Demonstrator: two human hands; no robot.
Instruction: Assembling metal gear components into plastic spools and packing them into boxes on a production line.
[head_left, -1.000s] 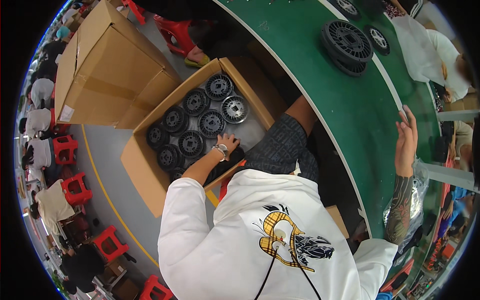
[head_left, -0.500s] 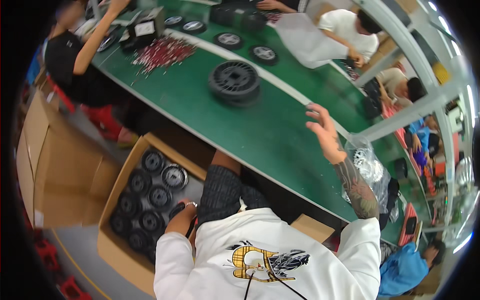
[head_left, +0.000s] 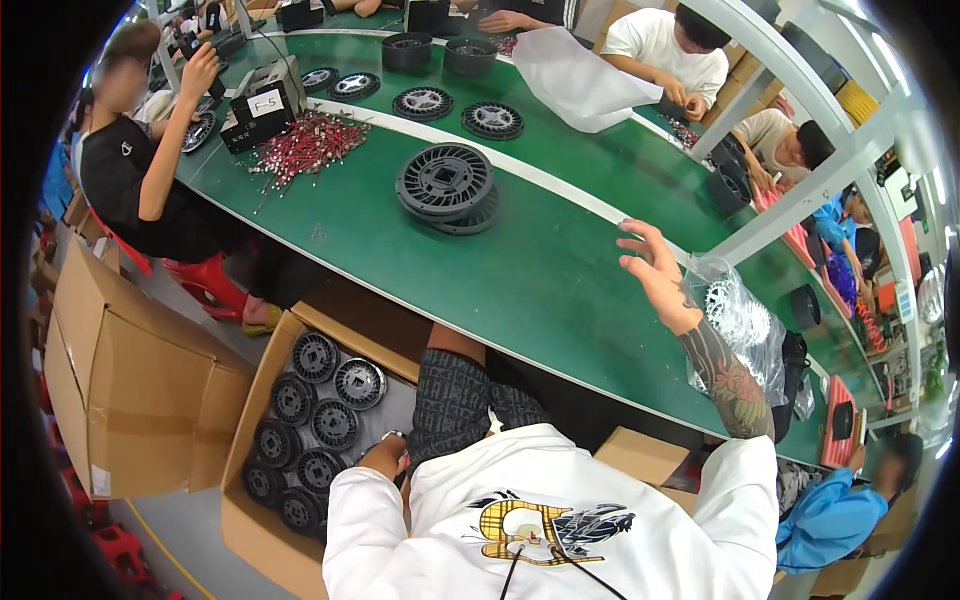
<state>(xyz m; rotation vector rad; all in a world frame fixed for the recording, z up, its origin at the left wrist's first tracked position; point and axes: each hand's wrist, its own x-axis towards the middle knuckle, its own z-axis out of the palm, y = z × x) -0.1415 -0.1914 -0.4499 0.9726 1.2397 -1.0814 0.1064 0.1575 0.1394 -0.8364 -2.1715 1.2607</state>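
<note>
My right hand (head_left: 657,282) is raised over the green table (head_left: 540,255), fingers apart and curved, holding nothing. My left hand (head_left: 386,455) is low beside my thigh, at the right edge of an open cardboard box (head_left: 236,470). Its fingers are hidden, so whether it holds anything does not show. Inside the box, round black wheels (head_left: 335,425) lie on a grey liner; one wheel (head_left: 360,383) has a shinier rim. On the table, left of my right hand, a black spoked wheel (head_left: 444,180) with a square centre hole rests tilted on another black wheel (head_left: 475,218).
Red and silver small parts (head_left: 310,145) are heaped by a black box (head_left: 262,108). Silver-spoked wheels (head_left: 422,102) line the far side. Clear bags with white parts (head_left: 738,320) lie at right. A closed carton (head_left: 145,390) stands left. Co-workers sit around the table.
The view has shifted, and the picture is sharper. My left hand has drawn back from the wheels toward my thigh. My right hand stays raised and open.
</note>
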